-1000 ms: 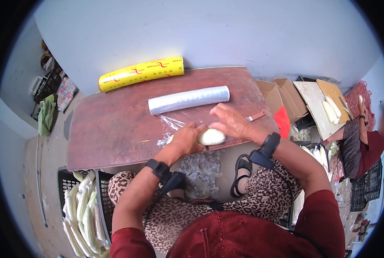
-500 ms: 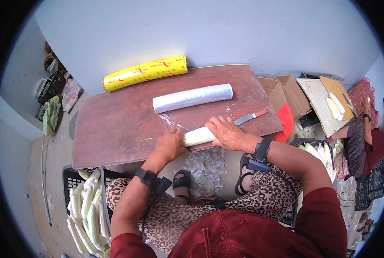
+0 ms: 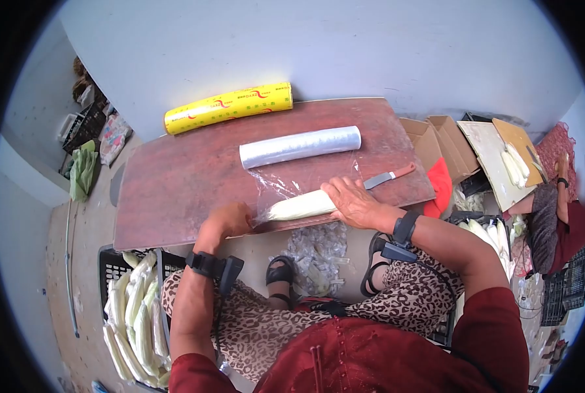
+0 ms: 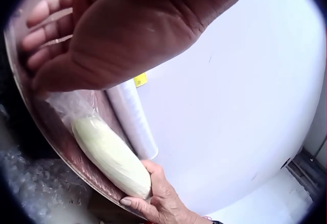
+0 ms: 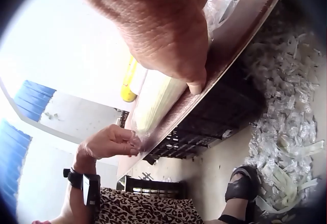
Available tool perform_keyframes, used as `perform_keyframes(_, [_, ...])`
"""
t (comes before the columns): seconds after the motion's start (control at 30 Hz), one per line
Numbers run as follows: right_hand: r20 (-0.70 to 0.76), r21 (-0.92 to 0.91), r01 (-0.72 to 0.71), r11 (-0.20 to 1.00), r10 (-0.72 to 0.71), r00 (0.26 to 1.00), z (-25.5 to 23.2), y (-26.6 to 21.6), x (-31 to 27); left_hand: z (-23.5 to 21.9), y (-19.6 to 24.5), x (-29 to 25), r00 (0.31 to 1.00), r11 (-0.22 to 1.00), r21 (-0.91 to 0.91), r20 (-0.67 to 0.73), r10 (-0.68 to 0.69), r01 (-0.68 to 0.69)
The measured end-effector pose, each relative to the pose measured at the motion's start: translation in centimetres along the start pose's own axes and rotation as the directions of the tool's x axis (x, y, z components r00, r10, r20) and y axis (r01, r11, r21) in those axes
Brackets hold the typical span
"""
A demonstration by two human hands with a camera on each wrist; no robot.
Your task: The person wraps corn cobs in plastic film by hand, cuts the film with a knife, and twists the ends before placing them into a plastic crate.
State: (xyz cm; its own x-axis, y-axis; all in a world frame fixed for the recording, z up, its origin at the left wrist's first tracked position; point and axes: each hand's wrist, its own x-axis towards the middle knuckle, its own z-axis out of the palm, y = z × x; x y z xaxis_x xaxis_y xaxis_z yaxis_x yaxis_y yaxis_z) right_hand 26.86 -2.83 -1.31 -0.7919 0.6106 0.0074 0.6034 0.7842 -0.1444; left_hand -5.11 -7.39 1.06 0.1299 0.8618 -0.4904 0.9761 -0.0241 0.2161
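Observation:
A pale ear of corn in its husk (image 3: 300, 206) lies along the front edge of the red-brown table (image 3: 168, 190). Clear plastic film (image 3: 276, 185) runs to it from the white film roll (image 3: 300, 147). My right hand (image 3: 354, 202) grips the corn's right end, thumb on the near side, as the left wrist view also shows. Off the corn's left tip, my left hand (image 3: 225, 221) pinches gathered film between thumb and fingers, seen best in the right wrist view (image 5: 110, 143). A knife with a red handle (image 3: 389, 177) lies just right of my right hand.
A yellow printed roll (image 3: 230, 107) stands along the table's back edge by the wall. Crates of pale corn (image 3: 132, 314) are at lower left and right. Plastic scraps (image 3: 315, 255) cover the floor below. Another person (image 3: 554, 223) sits at far right beside boards.
My left hand has moved left off the corn to its tip, drawing film with it. My right hand has come down onto the corn's right end, and the corn now lies more exposed.

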Motion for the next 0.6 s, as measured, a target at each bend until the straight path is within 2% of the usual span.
perform_keyframes(0.07, [-0.062, 0.008, 0.030, 1.000, -0.029, 0.998, 0.4, 0.1, -0.2, 1.1, -1.8, 1.1, 0.978, 1.000, -0.009, -0.206, -0.029, 0.028])
perform_keyframes(0.17, [-0.129, 0.025, 0.058, 0.998, -0.054, 0.990, 0.8, 0.2, -0.5, 2.1, -1.3, 3.0, 0.857, 0.967, -0.247, -0.482, -0.183, 0.067])
perform_keyframes(0.27, [-0.194, 0.027, 0.073, 0.997, -0.067, 0.979, 1.1, 0.2, -0.7, 3.4, -1.0, 4.6, 0.909, 0.879, -0.467, -0.315, -0.272, 0.101])
perform_keyframes(0.37, [-0.236, 0.014, 0.083, 0.996, -0.077, 0.969, 1.6, 0.3, -0.9, 2.8, 1.0, 3.5, 0.905, 0.852, -0.505, -0.284, -0.316, 0.139])
perform_keyframes(0.6, [-0.282, -0.023, 0.111, 0.994, -0.113, 0.953, 2.3, 0.7, -0.7, 4.2, 0.2, 4.1, 0.927, 0.749, -0.661, -0.258, -0.273, 0.036])
